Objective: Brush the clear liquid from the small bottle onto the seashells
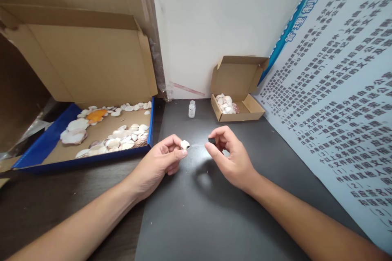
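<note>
My left hand pinches a small white seashell between thumb and forefinger; a dark spot shows at the shell's right edge. Opposite it, my right hand grips a black bottle cap between thumb and fingers. A thin, pale stem seems to run from the cap toward the shell; whether its tip touches the shell I cannot tell. Beyond both hands, a small clear bottle with whitish contents stands upright on the dark mat, with no cap on it.
At left, a blue-edged cardboard box lies open, holding many white shells and an orange shell. A smaller open cardboard box with shells stands at back right. A white board and a printed poster border the table.
</note>
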Tool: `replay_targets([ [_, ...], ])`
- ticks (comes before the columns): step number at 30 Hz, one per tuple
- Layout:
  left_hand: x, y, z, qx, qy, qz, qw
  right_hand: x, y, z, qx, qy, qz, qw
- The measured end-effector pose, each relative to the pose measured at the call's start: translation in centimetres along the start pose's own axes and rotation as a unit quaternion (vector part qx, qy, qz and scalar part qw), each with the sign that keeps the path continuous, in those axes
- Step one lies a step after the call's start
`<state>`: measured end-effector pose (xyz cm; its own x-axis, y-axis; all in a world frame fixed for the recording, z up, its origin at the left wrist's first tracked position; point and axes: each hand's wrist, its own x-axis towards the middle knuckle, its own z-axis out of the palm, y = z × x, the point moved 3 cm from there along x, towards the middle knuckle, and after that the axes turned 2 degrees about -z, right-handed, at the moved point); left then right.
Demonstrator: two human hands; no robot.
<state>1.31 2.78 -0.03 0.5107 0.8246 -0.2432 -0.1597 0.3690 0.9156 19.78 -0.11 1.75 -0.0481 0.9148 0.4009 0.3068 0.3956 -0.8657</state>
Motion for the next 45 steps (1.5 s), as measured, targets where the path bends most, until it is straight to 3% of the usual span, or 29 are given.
replay_targets([
  [5, 0.04, -0.08, -0.01, 0.004, -0.003, 0.001, 1.0, 0.1, 0.03, -0.06, 0.041, 0.003, -0.002, 0.999],
  [16, 0.02, -0.24, -0.05, 0.041, -0.022, 0.015, 0.999, -0.08, 0.02, -0.14, 0.007, 0.022, 0.001, 1.0],
  [20, -0.02, -0.27, 0.07, 0.063, -0.036, 0.022, 0.997, 0.01, 0.04, -0.1, 0.047, 0.0, 0.004, 0.999],
  [38, -0.19, 0.1, 0.32, 0.171, -0.035, 0.056, 0.983, -0.16, -0.66, -0.17, 0.001, 0.018, -0.03, 0.999],
  [45, -0.17, 0.09, 0.35, 0.167, -0.037, 0.057, 0.984, -0.42, -0.78, 0.03, -0.01, -0.012, -0.037, 0.999],
])
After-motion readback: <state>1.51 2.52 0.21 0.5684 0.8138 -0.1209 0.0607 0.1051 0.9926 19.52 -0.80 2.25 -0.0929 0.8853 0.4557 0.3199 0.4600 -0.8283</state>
